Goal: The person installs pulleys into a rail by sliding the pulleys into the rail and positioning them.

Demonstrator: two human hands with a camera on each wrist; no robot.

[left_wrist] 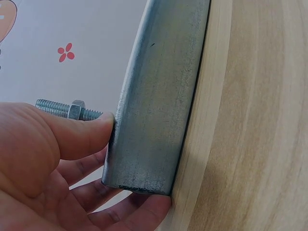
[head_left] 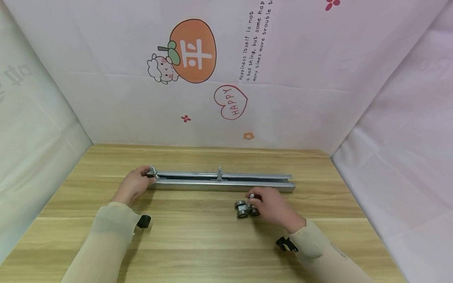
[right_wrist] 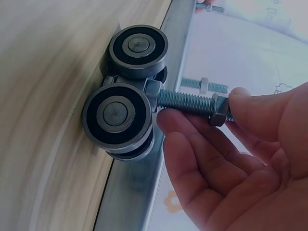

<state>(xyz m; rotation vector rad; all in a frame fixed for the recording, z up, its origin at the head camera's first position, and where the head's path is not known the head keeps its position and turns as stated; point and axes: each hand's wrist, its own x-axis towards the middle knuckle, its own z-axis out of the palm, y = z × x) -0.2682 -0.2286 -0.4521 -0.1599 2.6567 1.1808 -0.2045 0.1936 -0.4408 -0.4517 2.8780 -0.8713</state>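
A metal channel rail (head_left: 226, 186) lies across the wooden table with its slot upward. My left hand (head_left: 136, 182) grips its left end; in the left wrist view the thumb presses the rail's (left_wrist: 154, 106) upper edge while the fingers curl under its end. Beside that thumb stands a threaded bolt with a nut (left_wrist: 75, 109). A second bolt (head_left: 220, 173) rises from the slot near mid-rail. In front of the rail's right part, my right hand (head_left: 274, 206) pinches the upright bolt (right_wrist: 192, 103) of a four-wheeled roller trolley (right_wrist: 118, 113). Its wheels are right at the tabletop.
The wooden table (head_left: 191, 243) runs back to a printed white cloth wall (head_left: 283, 114). White cloth also hangs at the left (head_left: 35, 118) and right (head_left: 407, 157). Black wrist mounts (head_left: 144, 221) stick out from both sleeves.
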